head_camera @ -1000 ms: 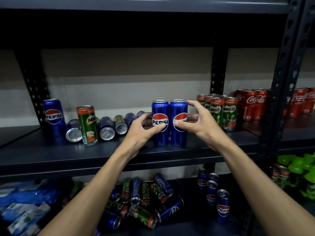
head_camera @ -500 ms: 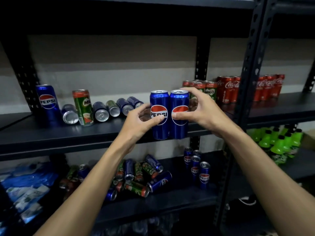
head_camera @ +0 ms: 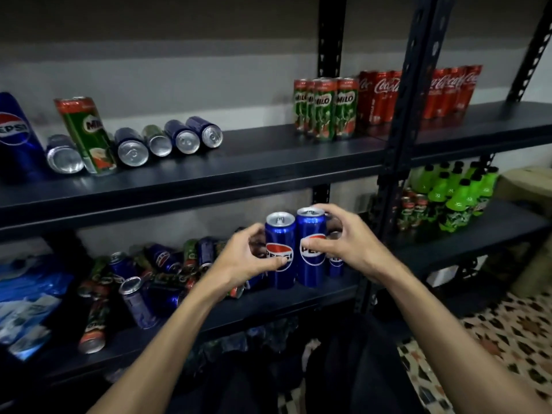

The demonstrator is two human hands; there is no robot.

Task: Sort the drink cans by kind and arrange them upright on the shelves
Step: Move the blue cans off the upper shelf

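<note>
Gripping two Pepsi cans at the lower shelf [head_camera: 298, 303]

Left hand [head_camera: 248, 259] grips the left Pepsi can [head_camera: 280, 234], thumb across the logo and fingers curled round its far side. Right hand [head_camera: 343, 245] grips the right Pepsi can [head_camera: 310, 264], thumb on the logo, fingers arched over the rim. Both cans are upright, side by side and touching, with their bases at the front right of the lower shelf. Whether they rest on it cannot be told. Just behind the right hand stand further upright Pepsi cans [head_camera: 336, 264], mostly hidden. To the left on the same shelf lies a jumble of Pepsi and Milo cans [head_camera: 155, 273] on their sides, with blue packets [head_camera: 30, 294] at the far left.

Upper shelf [head_camera: 268, 150]: one upright Pepsi can [head_camera: 15, 135] at the left end, and beside it a standing Milo can [head_camera: 86, 135] among a row of cans on their sides [head_camera: 182, 140], ends facing outward. Well to the right stands a group of upright Milo cans [head_camera: 325, 109]. Upright Coca-Cola cans [head_camera: 379, 97] are just beside them and continue past the rack post [head_camera: 418, 85]. Green bottles [head_camera: 454, 189] stand on the neighbouring lower shelf to the right. Patterned floor [head_camera: 507, 339] shows at lower right.
</note>
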